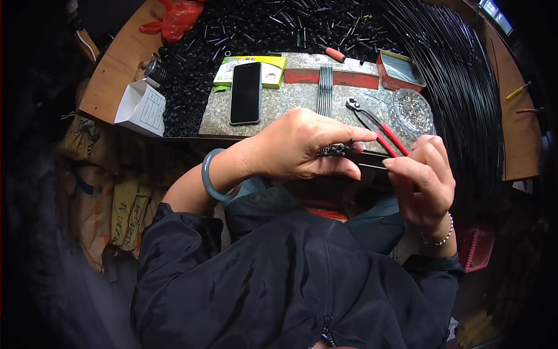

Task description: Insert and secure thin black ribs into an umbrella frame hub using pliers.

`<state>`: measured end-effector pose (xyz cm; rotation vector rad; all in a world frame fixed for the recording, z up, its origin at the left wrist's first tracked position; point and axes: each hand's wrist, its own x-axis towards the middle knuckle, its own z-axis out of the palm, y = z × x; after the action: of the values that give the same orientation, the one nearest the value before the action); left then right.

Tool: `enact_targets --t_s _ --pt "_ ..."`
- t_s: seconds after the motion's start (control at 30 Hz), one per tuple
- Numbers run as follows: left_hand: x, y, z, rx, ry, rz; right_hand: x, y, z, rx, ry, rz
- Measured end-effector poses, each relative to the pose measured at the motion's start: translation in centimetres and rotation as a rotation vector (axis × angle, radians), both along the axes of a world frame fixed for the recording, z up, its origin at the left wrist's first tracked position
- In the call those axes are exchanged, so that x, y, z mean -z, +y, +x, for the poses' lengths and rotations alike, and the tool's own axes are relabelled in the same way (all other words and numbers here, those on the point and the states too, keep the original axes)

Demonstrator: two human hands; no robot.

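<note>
My left hand [293, 142], with a grey-green bangle on its wrist, is curled around a cluster of small black parts [336, 150] whose exact kind I cannot make out. Thumb and forefinger stretch out to the right beyond them. Closed in a pinch, my right hand [429, 177] holds a thin metal rod [372, 166] that points left at the left thumb. Red-handled pliers [394, 138] lie on the bench just behind both hands, jaws away from me. Several thin dark rods [325, 93] lie side by side, their near ends hidden behind my left hand.
A smartphone [246, 93] rests against a yellow-green box [274, 70]. A glass dish [412, 110] of small metal pieces and a red tin [401, 71] stand at right, near long black rods [459, 87]. Black parts [261, 29] heap behind; a white carton [141, 109] sits left.
</note>
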<state>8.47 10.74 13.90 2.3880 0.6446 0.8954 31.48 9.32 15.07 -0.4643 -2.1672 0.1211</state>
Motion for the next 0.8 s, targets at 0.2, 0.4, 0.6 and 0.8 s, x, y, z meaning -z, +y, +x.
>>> enact_targets --t_s 0.2,0.4,0.6,0.8 --pt "0.3 -0.6 -0.3 0.004 0.043 -0.048 -0.1 -0.9 -0.3 0.073 -0.036 0.062" --pt "0.5 -0.9 -0.1 0.008 0.037 -0.008 -0.3 -1.2 -0.4 0.078 -0.035 0.071" --pt "0.7 -0.9 0.0 0.029 -0.017 0.083 -1.0 -1.9 0.0 0.112 -0.076 0.038" --pt "0.6 -1.0 0.4 -0.007 -0.024 0.076 -0.8 -1.6 0.2 0.152 -0.042 0.116"
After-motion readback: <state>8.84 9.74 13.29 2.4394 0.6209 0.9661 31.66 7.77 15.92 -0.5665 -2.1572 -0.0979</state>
